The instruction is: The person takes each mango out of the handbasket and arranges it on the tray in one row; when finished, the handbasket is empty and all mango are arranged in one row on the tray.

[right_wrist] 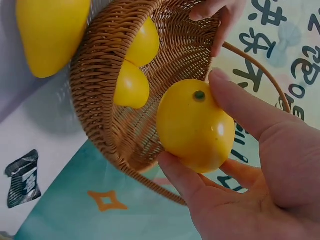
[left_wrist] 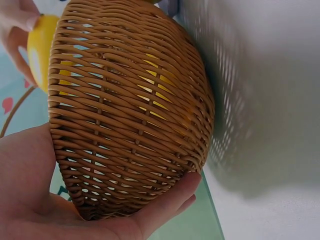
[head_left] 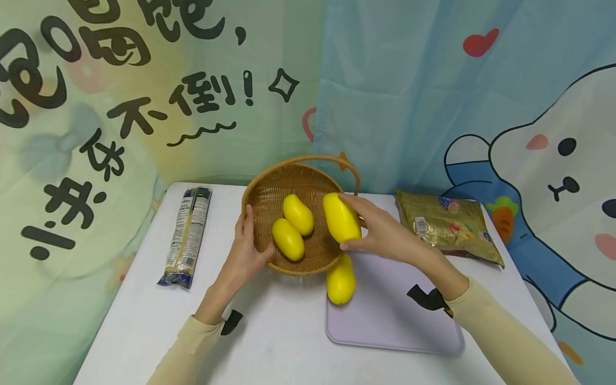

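My left hand (head_left: 247, 251) holds the brown wicker basket (head_left: 315, 179) by its left side, the thumb at the near rim. In the left wrist view, the fingers lie along the basket's woven wall (left_wrist: 125, 115). The basket tilts with its opening toward me, and two yellow mangoes (head_left: 298, 215) lie inside. My right hand (head_left: 385, 227) grips another yellow mango (head_left: 341, 219) between thumb and fingers at the opening's right side. The right wrist view shows a green stem spot on the held mango (right_wrist: 197, 127). One more mango (head_left: 340, 280) lies at the tray's left edge, below the basket.
A pale purple tray (head_left: 399, 326) lies on the white table (head_left: 274, 331) at the right front. Behind it, a gold packet (head_left: 447, 224) rests near the right edge. At the left lies a long clear-and-blue packet (head_left: 186, 235). A printed curtain (head_left: 385, 96) hangs behind the table.
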Available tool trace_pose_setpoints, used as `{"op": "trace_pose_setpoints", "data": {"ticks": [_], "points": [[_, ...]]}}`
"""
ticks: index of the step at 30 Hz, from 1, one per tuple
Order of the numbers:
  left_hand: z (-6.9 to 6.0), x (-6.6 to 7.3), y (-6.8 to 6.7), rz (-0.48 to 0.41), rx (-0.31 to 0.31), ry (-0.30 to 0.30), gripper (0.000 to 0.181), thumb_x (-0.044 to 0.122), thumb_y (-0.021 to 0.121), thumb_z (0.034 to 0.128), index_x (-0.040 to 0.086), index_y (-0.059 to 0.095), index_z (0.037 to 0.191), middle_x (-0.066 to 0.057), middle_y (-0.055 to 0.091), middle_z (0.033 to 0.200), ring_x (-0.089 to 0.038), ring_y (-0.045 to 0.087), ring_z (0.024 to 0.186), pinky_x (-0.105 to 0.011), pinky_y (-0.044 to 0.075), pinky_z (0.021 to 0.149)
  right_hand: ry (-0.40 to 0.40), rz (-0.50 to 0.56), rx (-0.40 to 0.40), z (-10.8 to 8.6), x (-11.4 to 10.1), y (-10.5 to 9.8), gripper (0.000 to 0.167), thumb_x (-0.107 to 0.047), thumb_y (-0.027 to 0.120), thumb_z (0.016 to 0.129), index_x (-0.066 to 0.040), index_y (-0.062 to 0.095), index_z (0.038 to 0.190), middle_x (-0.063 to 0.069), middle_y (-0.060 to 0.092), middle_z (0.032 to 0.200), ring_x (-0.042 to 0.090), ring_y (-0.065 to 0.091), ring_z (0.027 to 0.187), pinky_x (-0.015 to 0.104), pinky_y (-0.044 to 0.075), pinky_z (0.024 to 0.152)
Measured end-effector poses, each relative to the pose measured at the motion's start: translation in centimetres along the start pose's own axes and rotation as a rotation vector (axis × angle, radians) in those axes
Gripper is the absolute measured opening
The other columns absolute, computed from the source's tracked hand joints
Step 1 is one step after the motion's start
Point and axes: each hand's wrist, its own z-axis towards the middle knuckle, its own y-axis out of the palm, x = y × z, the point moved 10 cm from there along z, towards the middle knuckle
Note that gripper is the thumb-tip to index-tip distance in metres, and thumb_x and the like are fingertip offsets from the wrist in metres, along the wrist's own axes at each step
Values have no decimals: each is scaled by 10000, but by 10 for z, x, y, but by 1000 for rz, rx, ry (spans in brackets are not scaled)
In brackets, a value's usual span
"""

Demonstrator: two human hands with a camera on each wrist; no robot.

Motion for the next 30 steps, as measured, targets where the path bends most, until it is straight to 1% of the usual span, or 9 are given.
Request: {"op": "trace_pose_setpoints", "data": {"ticks": [3, 5, 9, 13, 16, 19, 23, 27, 30], "points": [[0, -1, 0, 4, -1, -3, 1106, 213, 721, 902, 171, -109, 1631, -249, -49, 1681, -514, 361, 1430, -581, 423, 1100, 47, 60, 1, -14, 9, -2, 1007, -293, 840, 840, -209, 220, 1630, 67, 274, 1661, 289, 419, 1440, 510, 447, 1112], [0, -2, 0, 7, -2, -1, 1100, 210, 717, 905, 163, -108, 1631, -252, -46, 1680, -511, 361, 1432, -579, 420, 1103, 83, 99, 3, -24, 17, -2, 1018, -310, 842, 835, -208, 215, 1631, 84, 272, 1659, 326, 429, 1433, 526, 456, 1097], [0, -1, -1, 4, 1, 9, 1095, 206, 716, 904, 153, -102, 1632, -258, -35, 1678, -512, 358, 1433, -582, 412, 1109, 156, 147, 19, -45, 38, 2, 1030, -355, 843, 824, -211, 216, 1629, 125, 278, 1649, 410, 458, 1403, 539, 476, 1064], [0, -1, -1, 10, 4, 19, 1088, 203, 710, 907, 146, -100, 1631, -269, -27, 1675, -517, 360, 1430, -583, 412, 1106, 208, 166, 35, -63, 63, 12, 1020, -386, 834, 829, -171, 226, 1620, 157, 292, 1639, 458, 471, 1381, 529, 491, 1045], [0, -1, -1, 12, 5, 18, 1089, 203, 713, 904, 150, -96, 1632, -266, -24, 1676, -513, 360, 1431, -578, 412, 1109, 243, 194, 32, -75, 79, 24, 1019, -394, 828, 834, -130, 226, 1612, 178, 292, 1633, 477, 473, 1371, 523, 496, 1040], [-1, -1, -2, 8, 2, 13, 1098, 202, 718, 900, 159, -100, 1631, -254, -26, 1680, -506, 361, 1432, -576, 410, 1114, 268, 225, 27, -82, 93, 39, 1022, -399, 833, 827, -109, 234, 1603, 191, 295, 1628, 476, 487, 1356, 505, 507, 1034], [-1, -2, -2, 8, 2, 18, 1095, 199, 713, 904, 153, -107, 1629, -258, -27, 1678, -510, 366, 1427, -581, 413, 1109, 293, 272, 10, -89, 107, 60, 1024, -398, 839, 820, -111, 236, 1597, 195, 289, 1630, 461, 499, 1349, 481, 508, 1040], [-1, 0, -1, 10, 6, 19, 1100, 197, 721, 899, 147, -98, 1631, -268, -27, 1675, -511, 355, 1435, -584, 410, 1109, 310, 308, -5, -94, 112, 75, 1007, -377, 842, 824, -111, 244, 1590, 206, 282, 1630, 467, 488, 1361, 468, 506, 1047], [-2, 0, -1, 11, 7, 14, 1108, 196, 729, 892, 152, -93, 1633, -266, -28, 1676, -507, 347, 1441, -583, 405, 1114, 322, 326, -3, -97, 114, 82, 991, -363, 844, 824, -121, 255, 1583, 214, 284, 1626, 481, 481, 1363, 465, 508, 1044]]}}
